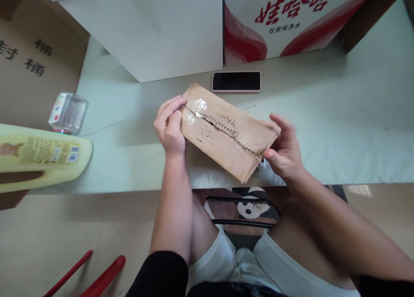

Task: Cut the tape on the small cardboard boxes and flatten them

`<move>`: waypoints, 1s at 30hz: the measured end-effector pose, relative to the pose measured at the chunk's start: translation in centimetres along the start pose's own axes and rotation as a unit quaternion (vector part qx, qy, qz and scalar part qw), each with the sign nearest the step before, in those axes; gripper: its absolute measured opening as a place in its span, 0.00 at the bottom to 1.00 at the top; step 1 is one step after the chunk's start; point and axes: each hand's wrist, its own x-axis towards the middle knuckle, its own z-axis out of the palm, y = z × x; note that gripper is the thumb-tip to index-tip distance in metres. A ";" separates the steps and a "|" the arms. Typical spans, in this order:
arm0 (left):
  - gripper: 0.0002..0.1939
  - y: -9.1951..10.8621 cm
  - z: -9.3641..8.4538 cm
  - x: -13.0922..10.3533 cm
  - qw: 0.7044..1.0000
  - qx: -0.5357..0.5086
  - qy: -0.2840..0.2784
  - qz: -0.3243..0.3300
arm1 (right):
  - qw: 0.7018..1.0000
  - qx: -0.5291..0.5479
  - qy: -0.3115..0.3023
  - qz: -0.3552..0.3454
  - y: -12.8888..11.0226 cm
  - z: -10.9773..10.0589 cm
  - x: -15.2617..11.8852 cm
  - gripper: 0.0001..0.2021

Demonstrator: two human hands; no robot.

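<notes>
A small brown cardboard box (223, 131) is held tilted above the front part of the table. Torn flaps meet along a ragged seam across its face, with shiny clear tape at the left end. My left hand (171, 124) grips the box's left end, thumb and fingers closed on its corner. At the right end, my right hand (284, 148) has its thumb against the lower corner and fingers at the far side. Part of those fingers is hidden behind the box. Something small and dark shows under the right corner, too little to name.
A phone (236, 82) lies behind the box, before a white carton (181, 33) and a red-and-white carton (246, 46). On the left are a clear bottle (73, 113), a yellow jug (82, 159) and a large brown carton (19, 85). The table's front edge runs below my hands.
</notes>
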 end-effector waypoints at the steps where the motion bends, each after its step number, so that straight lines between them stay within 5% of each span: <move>1: 0.17 0.0 0.0 0.0 1.000 -0.002 -0.001 0.002 | 1.000 0.003 0.000 0.014 0.1 -0.1 -0.1 0.38; 14: 0.15 0.7 -0.1 0.1 1.000 -0.009 -0.010 -0.010 | 1.000 -0.025 -0.007 -0.017 -0.3 -0.3 0.2 0.33; 24: 0.14 0.7 -0.4 0.2 0.999 -0.015 -0.016 -0.031 | 0.993 -0.093 0.060 -0.048 -0.3 -0.4 0.0 0.21; 30: 0.15 0.4 -1.1 0.6 0.992 -0.055 0.047 -0.106 | 0.996 -0.060 0.058 -0.015 0.8 -0.5 0.1 0.21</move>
